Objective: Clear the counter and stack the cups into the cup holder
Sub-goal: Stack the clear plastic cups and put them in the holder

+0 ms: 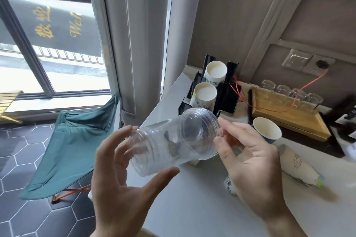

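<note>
Head view, nearest first: the left hand [123,175] at seven o'clock has its fingers spread wide, thumb under and fingertips over the base end of a stack of clear plastic cups [173,140], cradling it loosely. The right hand [250,163] at five o'clock is also open, its fingertips touching the rim end of the stack. The stack lies tilted in the air at the centre, mouth toward one o'clock, above the edge of the white counter [192,208].

On the counter near the right hand, at four o'clock, a printed paper cup [300,167] lies on its side; another small printed cup [230,184] is partly hidden behind the wrist. Just beyond, at three o'clock, an upright paper cup [266,130] stands open.

Farther, at one o'clock, the black cup holder [227,92] carries two stacks of paper cups [206,94]. To its right a wooden tray [289,115] bears glass jars [292,92] against the wall. At nine o'clock, beyond the counter, a green folding chair [73,144] sits on the tiled floor.
</note>
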